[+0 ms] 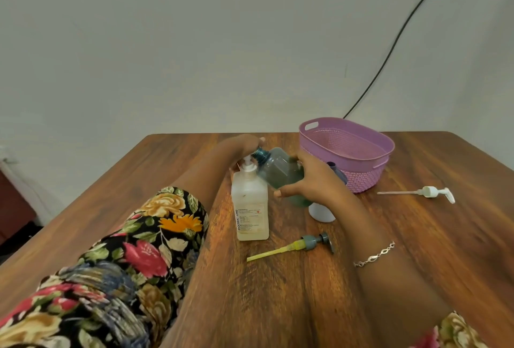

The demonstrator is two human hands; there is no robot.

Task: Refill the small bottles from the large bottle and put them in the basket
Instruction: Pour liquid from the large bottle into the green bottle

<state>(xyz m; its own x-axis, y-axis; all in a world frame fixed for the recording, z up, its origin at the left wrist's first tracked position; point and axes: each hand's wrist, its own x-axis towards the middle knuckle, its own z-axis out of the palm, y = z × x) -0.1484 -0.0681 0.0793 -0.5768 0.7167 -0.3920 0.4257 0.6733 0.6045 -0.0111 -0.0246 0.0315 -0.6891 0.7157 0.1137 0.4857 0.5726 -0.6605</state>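
Head view.

Found the right grip (308,178) closed round a blue-green bottle (281,169), held tilted off the tabletop (417,236), uncapped neck pointing toward the left grip (244,144).

Found the left grip on top of the pump head (248,165) of the large bottle (250,208). Cannot tell whether curled round the head or only pressing it. Large bottle upright on the tabletop, directly below the left grip, with the mouth of the blue-green bottle just beside its nozzle.

Edges and room: far edge of the tabletop close beyond the left grip, wall behind it. Left edge well apart from the left grip, past a floral sleeve (139,244). Bare wood open to the right of the right grip and on the near side between both forearms.

Obstructions: purple basket (370,136) just beyond and to the right of the right grip, close to the far edge. Dark-blue bottle (339,172) between the right grip and the basket wall, mostly hidden. White bottle (319,212) under the right wrist, partly covered. Grey pump with yellow tube (308,242) lying flat on the near side of the large bottle. White pump (429,191) lying flat, well to the right of the right grip.

Also logged: bracelet (374,257) on the right forearm; black cable (400,36) on the wall behind the basket.
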